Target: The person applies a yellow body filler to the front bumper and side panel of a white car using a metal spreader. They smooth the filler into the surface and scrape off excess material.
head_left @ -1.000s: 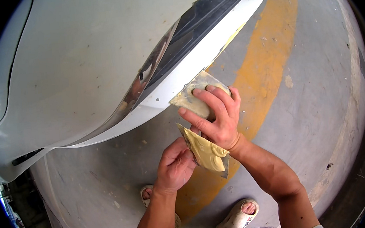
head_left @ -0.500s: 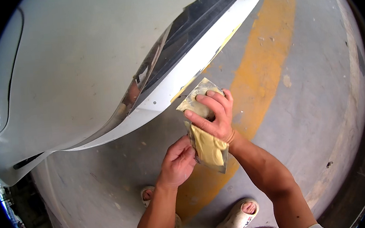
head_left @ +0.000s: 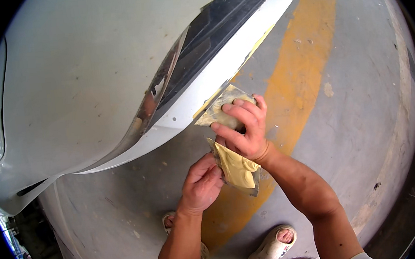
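My left hand (head_left: 202, 184) grips a thin plate heaped with yellow paste (head_left: 238, 168) by its left side, below the edge of a white car panel (head_left: 185, 99). My right hand (head_left: 244, 128) has its fingers over a translucent, paste-smeared flat spreader (head_left: 218, 110), whose upper-left edge lies at or just under the panel's lower edge; contact is unclear. A streak of yellow paste (head_left: 258, 42) runs along that edge.
The car's pale body (head_left: 74, 77) and dark trim (head_left: 213, 25) fill the upper left. The grey floor (head_left: 363, 106) has a broad yellow stripe (head_left: 305, 61). My sandalled feet (head_left: 272, 247) stand at the bottom. Dark clutter lies at the far left.
Since a second ago, my right hand and its spreader have shifted slightly left, first down and then a little back up. The paste plate has moved slightly upward and changed its tilt.
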The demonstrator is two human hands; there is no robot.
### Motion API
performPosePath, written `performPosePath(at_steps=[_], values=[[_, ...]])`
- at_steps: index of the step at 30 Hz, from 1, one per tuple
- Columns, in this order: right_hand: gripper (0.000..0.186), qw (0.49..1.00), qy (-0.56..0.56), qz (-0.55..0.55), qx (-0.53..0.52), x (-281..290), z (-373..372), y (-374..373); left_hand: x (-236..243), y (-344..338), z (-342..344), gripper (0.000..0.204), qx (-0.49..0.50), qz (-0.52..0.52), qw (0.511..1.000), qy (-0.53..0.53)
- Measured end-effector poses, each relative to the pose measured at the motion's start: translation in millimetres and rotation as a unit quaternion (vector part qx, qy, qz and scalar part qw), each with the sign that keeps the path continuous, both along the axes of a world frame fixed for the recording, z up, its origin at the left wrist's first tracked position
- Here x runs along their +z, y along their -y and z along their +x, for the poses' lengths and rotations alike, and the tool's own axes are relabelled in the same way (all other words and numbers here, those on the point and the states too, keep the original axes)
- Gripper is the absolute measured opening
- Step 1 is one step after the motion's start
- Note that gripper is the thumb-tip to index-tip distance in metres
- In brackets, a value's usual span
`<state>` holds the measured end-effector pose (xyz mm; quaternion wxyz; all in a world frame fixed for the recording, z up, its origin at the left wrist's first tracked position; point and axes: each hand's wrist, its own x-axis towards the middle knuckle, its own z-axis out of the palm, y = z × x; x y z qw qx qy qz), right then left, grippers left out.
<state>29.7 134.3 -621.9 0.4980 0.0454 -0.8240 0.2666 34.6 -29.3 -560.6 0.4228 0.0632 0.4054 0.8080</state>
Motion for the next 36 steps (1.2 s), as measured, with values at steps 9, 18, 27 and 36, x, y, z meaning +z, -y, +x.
performPosePath(at_steps=[9, 18, 27, 36], values=[[0.03, 1.0, -0.006, 0.012, 0.024, -1.5, -2.6, -9.8, -2.4, -6.4, -1.6, 0.032, -0.003, 0.013, 1.0, -0.017], [0.029, 0.999, -0.018, 0.01, 0.039, -5.3, -9.4, -9.6, -4.8, -4.2, -5.5, 0.034, -0.001, 0.013, 1.0, -0.018], [0.032, 0.999, 0.038, -0.013, 0.035, -13.1, -11.2, -5.7, -17.1, -5.3, -11.5, 0.033, 0.014, -0.012, 1.0, 0.009], [0.046, 0.964, 0.131, -0.232, 0.02, 24.2, 49.9, -14.3, -1.8, 21.2, 13.8, 0.031, -0.034, -0.014, 0.997, -0.061]])
